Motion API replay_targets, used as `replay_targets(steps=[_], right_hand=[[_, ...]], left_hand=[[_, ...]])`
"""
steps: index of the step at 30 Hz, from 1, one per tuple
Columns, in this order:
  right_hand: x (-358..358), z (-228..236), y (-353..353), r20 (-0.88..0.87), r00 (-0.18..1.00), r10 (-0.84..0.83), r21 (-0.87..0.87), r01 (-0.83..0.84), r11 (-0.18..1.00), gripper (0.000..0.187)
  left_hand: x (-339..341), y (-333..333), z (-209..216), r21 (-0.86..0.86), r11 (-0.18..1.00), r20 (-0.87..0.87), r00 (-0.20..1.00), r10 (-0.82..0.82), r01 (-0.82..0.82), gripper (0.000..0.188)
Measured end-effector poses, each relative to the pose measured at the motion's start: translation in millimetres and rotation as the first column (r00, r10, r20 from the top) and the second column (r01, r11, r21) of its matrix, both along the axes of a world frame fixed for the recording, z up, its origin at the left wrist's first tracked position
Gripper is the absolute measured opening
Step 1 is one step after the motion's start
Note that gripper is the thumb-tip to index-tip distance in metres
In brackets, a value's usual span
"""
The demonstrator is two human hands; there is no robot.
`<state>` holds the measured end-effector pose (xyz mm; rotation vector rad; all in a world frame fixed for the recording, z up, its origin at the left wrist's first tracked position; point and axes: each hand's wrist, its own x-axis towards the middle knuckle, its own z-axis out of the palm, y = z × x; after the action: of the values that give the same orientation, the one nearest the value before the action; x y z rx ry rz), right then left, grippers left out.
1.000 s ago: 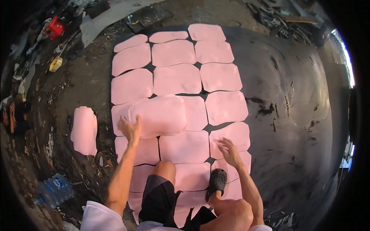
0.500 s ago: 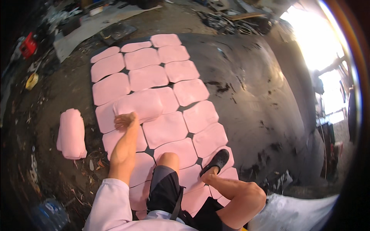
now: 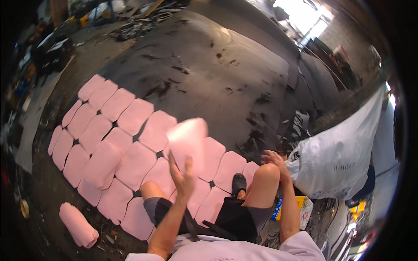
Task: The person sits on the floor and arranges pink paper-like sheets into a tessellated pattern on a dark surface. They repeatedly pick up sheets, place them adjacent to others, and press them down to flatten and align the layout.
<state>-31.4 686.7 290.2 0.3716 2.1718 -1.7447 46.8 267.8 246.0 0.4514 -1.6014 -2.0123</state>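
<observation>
A pink rounded sheet (image 3: 189, 132), smeared by motion, is tilted up above the ground sheets, its lower edge at my left hand (image 3: 183, 179). That hand's thumb and fingers seem closed on it. My right hand (image 3: 277, 163) hangs beside my right knee with fingers apart and nothing in it, close to the white sack. Below, flat pink pieces (image 3: 138, 160) lie edge to edge in rows over a dark sheet. A thick folded pink stack (image 3: 103, 164) rests on these rows, left of my left hand.
A second pink roll (image 3: 78, 225) lies on the dirt at lower left. Large dark, scuffed sheeting (image 3: 209, 74) spreads beyond the rows. At right stands a bulky white sack (image 3: 337, 161), with a yellow box (image 3: 296, 208) beside my right forearm. My shoe (image 3: 238, 185) is on the pink pieces.
My view has swung right. My left hand has left the folded stack and is at a raised pink sheet. My right hand has come into view by the knee.
</observation>
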Motion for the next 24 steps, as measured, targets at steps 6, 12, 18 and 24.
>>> replay_targets(steps=[6,12,18,24], right_hand=[[-29.8,-159.6,6.5,0.268,0.918,0.293,-0.691,-0.028,0.722,0.062],[-56.8,-223.5,83.5,0.322,0.923,0.212,-0.391,-0.074,0.917,0.057],[-185.1,-167.8,150.9,-0.31,0.816,0.487,0.352,-0.377,0.856,0.037],[-288.1,-137.4,254.3,-0.301,0.63,0.716,0.776,-0.274,0.568,0.031]], left_hand=[[19.1,144.6,-143.5,-0.049,0.993,0.277,0.957,-0.091,0.108,0.07],[24.9,202.9,-177.4,-0.127,0.92,0.368,0.879,-0.303,0.371,0.068],[-94.4,313.4,-185.0,-0.115,0.993,0.153,0.988,0.036,-0.018,0.05],[-130.9,450.2,-243.1,0.478,0.862,0.404,0.83,-0.385,0.168,0.029]])
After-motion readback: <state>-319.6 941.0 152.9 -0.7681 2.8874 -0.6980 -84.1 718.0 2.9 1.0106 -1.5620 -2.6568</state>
